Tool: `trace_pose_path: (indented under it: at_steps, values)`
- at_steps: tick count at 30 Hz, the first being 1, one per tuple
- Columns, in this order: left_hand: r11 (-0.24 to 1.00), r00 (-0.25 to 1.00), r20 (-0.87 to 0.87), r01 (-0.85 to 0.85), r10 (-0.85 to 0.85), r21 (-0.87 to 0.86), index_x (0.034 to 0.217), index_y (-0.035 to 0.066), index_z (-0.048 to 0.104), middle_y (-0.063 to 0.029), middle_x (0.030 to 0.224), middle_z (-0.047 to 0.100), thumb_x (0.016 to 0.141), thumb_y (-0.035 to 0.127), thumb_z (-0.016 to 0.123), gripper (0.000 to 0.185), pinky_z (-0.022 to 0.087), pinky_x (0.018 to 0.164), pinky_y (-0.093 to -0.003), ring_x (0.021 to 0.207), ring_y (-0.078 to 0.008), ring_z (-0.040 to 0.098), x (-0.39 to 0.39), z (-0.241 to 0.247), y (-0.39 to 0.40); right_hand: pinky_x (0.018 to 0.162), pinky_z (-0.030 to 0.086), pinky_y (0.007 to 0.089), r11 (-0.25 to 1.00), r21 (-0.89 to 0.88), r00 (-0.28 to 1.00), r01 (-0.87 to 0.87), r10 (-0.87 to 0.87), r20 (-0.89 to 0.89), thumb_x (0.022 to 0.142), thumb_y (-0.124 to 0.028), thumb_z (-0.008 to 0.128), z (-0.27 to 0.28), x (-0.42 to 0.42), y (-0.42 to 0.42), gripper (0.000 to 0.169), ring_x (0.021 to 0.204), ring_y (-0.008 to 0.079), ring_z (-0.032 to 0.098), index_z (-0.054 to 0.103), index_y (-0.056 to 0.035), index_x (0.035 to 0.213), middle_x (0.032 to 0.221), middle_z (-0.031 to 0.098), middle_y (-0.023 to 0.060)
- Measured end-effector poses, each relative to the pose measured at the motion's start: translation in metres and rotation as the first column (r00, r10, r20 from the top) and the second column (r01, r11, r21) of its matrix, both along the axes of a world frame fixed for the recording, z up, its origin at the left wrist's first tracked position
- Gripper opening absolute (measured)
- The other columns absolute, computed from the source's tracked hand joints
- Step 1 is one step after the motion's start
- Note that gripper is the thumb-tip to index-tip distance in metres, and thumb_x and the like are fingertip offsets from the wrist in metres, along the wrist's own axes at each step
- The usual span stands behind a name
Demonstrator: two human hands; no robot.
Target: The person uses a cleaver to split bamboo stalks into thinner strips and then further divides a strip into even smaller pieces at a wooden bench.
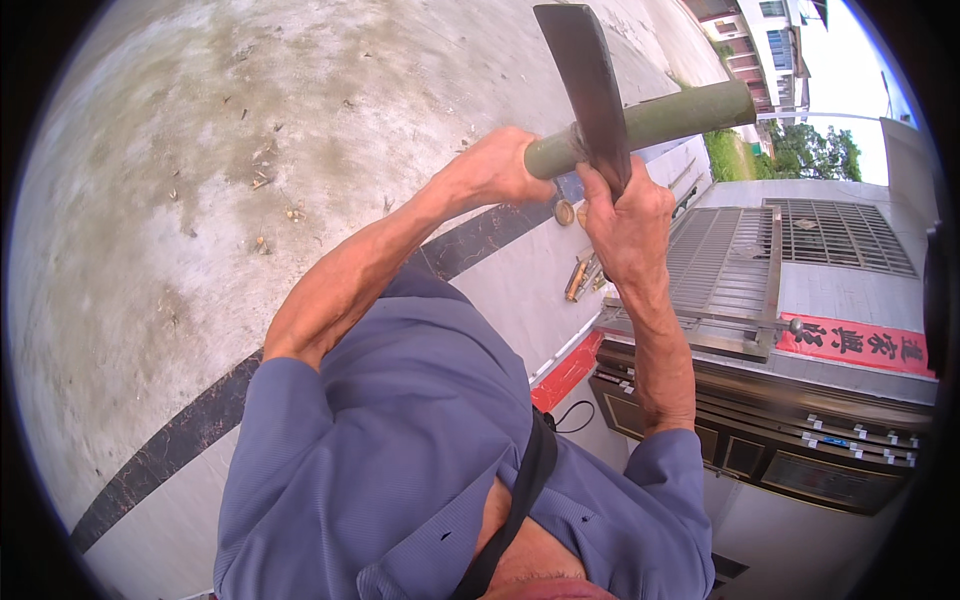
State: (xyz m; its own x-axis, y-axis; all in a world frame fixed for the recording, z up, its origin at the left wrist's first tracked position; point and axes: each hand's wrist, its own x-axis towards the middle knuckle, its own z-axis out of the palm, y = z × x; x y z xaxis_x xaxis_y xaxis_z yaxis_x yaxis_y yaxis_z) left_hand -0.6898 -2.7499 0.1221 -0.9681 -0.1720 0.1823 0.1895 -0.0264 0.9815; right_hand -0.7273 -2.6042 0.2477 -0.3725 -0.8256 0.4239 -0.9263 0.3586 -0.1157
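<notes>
A thick green bamboo tube (690, 116) runs slantwise before me, its far end up to the right. Around its near end my left hand (506, 166) is closed, with the fingertips partly hidden. My right hand (628, 225) grips the handle end of a dark, broad-bladed billhook or machete (585, 75). The blade crosses the tube and covers part of it. Its wide squared tip points up and away from me. A rough, scraped patch shows on the bamboo beside the blade; whether the edge has bitten in cannot be made out.
Several cut bamboo pieces (581, 276) lie on the pale tiled ledge (502, 281) below my right hand. Dark stone edging (487, 240) borders the concrete yard (225, 150), which has scattered chips. A metal barred gate (720, 255) and a dark door (750, 427) stand to the right.
</notes>
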Motion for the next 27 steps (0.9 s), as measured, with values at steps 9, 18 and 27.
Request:
trace_pose_path:
  at_steps: [9,18,27]
  values:
    - [0.812,0.831,-0.116,-0.556,0.544,-0.179,0.078,0.0,0.062,-0.0202,0.07,0.065,0.071,0.015,0.071,0.018,0.051,0.058,-0.0419,0.06,-0.035,0.065,-0.014,-0.003,0.03,0.051,0.051,0.0416,0.997,0.031,0.998,0.068,-0.068,0.009,0.086,-0.007,0.071,-0.001,-0.008,-0.008,0.021,0.057,0.0382,0.067,0.058,0.0091,0.086,0.063,0.064,0.0231]
    - [0.578,0.605,-0.154,-0.794,0.781,-0.189,0.086,0.003,0.052,-0.016,0.073,0.065,0.075,0.015,0.072,0.026,0.047,0.059,-0.0504,0.068,-0.0394,0.065,-0.037,-0.015,0.046,0.052,0.052,0.0417,0.973,0.061,0.971,0.223,-0.227,0.072,0.085,-0.009,0.071,-0.003,-0.015,-0.033,0.024,0.053,0.0372,0.066,0.06,0.0112,0.079,0.058,0.061,0.0259]
    - [0.499,0.563,-0.271,-0.823,0.781,-0.271,0.095,0.006,0.046,-0.0131,0.088,0.057,0.071,0.006,0.072,0.035,0.039,0.072,-0.0481,0.084,-0.0357,0.06,-0.049,-0.03,0.037,0.052,0.054,0.0368,0.924,0.035,0.857,0.381,-0.367,0.361,0.083,-0.023,0.074,-0.018,-0.034,-0.057,0.039,0.055,0.0257,0.067,0.056,0.0116,0.077,0.065,0.065,0.0191]
